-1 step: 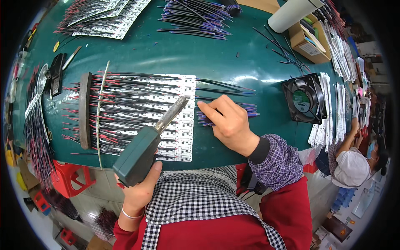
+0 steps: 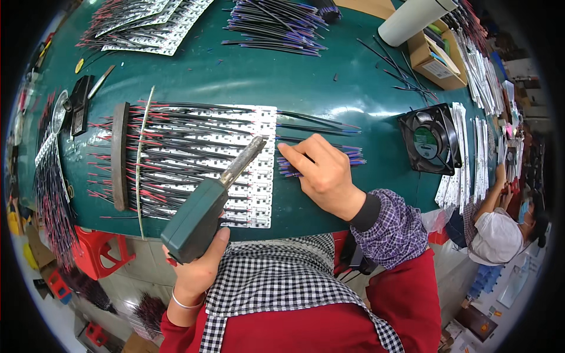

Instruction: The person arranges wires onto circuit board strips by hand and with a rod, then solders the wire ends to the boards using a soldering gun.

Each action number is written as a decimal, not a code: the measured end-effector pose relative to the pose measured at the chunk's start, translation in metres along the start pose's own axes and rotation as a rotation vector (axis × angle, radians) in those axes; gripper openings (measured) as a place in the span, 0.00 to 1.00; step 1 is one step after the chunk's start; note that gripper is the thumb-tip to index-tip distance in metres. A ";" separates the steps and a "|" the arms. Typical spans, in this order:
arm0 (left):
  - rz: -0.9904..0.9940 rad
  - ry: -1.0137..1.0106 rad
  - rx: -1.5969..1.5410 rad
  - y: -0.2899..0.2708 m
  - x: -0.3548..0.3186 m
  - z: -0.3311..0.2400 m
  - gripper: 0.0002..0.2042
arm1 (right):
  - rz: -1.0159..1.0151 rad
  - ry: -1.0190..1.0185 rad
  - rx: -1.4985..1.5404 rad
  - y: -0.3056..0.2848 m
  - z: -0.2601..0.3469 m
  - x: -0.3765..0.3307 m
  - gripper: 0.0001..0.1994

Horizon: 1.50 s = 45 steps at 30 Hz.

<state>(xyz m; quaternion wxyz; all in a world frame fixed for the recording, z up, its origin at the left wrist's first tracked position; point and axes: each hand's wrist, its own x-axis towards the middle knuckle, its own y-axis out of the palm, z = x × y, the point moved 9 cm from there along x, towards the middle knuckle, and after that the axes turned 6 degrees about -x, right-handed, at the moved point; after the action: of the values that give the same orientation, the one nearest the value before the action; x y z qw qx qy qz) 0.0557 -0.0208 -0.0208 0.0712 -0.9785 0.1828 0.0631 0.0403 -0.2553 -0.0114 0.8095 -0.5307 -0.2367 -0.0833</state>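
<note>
My left hand [image 2: 197, 265] is wrapped round the handle of a dark green soldering gun [image 2: 197, 219]. Its metal tip reaches up and right to the right-hand edge of a white circuit board panel [image 2: 265, 194]. At that edge my right hand [image 2: 326, 176] pinches a thin dark wire [image 2: 283, 140] between thumb and forefinger, close to the tip. More black-and-purple wires [image 2: 353, 154] lie under and beyond this hand. Rows of black wires with red ends [image 2: 188, 138] run left across the panel. Whether the tip touches the wire, I cannot tell.
A dark bar [image 2: 120, 156] and a pale strip [image 2: 141, 159] lie across the wires. To the right stands a black fan [image 2: 431, 140], with white strips [image 2: 462, 141] behind it. Wire bundles [image 2: 273, 26], a cylinder [image 2: 415, 22] and a cardboard box [image 2: 438, 59] are farther back. Another person [image 2: 500, 235] sits at right.
</note>
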 end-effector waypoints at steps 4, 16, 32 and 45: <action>0.044 0.111 0.165 0.006 -0.002 -0.007 0.20 | -0.061 -0.005 -0.018 -0.003 0.002 0.005 0.25; 0.017 0.187 0.225 0.011 0.009 -0.016 0.08 | -0.082 -0.030 -0.050 -0.002 0.006 0.010 0.19; -0.078 0.034 0.191 0.002 -0.003 -0.010 0.08 | -0.077 -0.094 -0.115 0.005 0.008 0.008 0.11; -0.033 0.176 0.355 0.006 -0.006 -0.011 0.06 | -0.074 -0.051 -0.012 0.001 0.001 0.009 0.10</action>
<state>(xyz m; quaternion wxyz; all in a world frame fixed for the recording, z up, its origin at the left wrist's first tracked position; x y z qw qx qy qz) 0.0487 -0.0263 -0.0103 0.2275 -0.9552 0.1803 -0.0570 0.0486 -0.2531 -0.0080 0.7965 -0.5282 -0.2764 -0.1011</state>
